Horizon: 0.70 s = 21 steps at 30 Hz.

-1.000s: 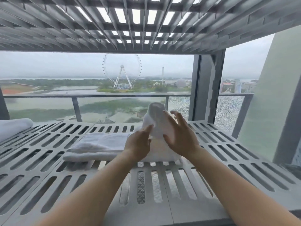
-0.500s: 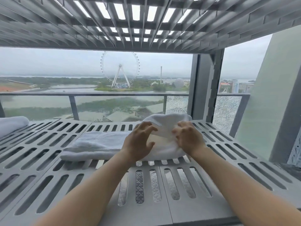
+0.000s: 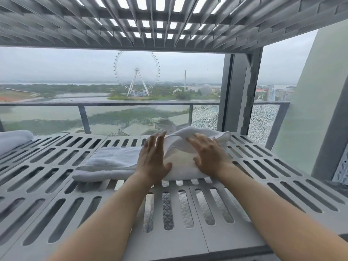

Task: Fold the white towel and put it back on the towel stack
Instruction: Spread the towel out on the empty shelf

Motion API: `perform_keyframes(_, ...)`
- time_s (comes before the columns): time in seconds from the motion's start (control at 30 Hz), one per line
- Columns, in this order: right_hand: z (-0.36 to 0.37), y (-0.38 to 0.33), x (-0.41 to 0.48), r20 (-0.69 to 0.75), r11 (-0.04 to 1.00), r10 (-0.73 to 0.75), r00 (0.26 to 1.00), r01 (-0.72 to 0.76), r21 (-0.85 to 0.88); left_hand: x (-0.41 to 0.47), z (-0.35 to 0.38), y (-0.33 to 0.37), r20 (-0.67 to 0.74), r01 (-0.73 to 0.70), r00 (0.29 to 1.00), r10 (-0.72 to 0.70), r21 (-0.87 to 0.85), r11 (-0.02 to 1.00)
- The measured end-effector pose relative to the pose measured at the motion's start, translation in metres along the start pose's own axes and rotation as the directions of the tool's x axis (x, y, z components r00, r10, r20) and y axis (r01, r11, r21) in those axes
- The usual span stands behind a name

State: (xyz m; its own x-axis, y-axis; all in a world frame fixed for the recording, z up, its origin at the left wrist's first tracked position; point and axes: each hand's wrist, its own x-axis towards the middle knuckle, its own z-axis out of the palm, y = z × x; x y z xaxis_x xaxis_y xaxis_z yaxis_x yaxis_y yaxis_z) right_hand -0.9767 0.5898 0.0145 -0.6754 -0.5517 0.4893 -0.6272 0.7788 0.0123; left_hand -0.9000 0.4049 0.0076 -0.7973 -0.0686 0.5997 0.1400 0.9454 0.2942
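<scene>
Two flat hands on a white towel [image 3: 180,162] atop a slatted grey shelf [image 3: 56,185].

The left hand [image 3: 153,161] and right hand [image 3: 209,157] lie apart, fingers straight, gripping nothing — the left against the bundle's left side, the right pressed on its top. The towel sits humped mid-shelf, its folds partly hidden under both palms; a flatter white layer [image 3: 109,162] runs out to the left, and whether it is the same cloth or another towel cannot be told. A second white towel [image 3: 13,138] at far left is cut off by the frame edge.
</scene>
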Motion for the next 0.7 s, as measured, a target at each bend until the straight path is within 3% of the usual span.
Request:
perform_keyframes(0.1, 0.0, 0.006, 0.003, 0.081, 0.974, 0.184, 0.98, -0.193, 0.12, 0.002, -0.005, -0.01, 0.219, 0.191, 0.958, -0.186, -0.001, 0.982)
perform_keyframes(0.2, -0.003, 0.008, 0.0, 0.132, 0.95, 0.301, 0.944, -0.309, 0.046, 0.001, -0.005, -0.011, 0.323, 0.133, 0.935, -0.15, 0.072, 0.988)
perform_keyframes(0.3, -0.003, 0.008, -0.005, 0.064, 0.958, 0.285, 0.956, -0.283, -0.035, -0.003, -0.004, -0.008, 0.309, 0.073, 0.948, -0.079, 0.031, 0.997)
perform_keyframes(0.5, -0.011, 0.01, -0.016, -0.064, 0.975, 0.221, 0.973, -0.221, 0.009, -0.006, 0.0, -0.006, 0.305, -0.022, 0.952, 0.027, -0.021, 1.0)
perform_keyframes(0.7, -0.034, 0.03, -0.037, -0.162, 0.994, 0.091, 0.983, -0.099, -0.043, -0.001, 0.009, 0.023, 0.203, -0.182, 0.961, 0.187, -0.044, 0.982)
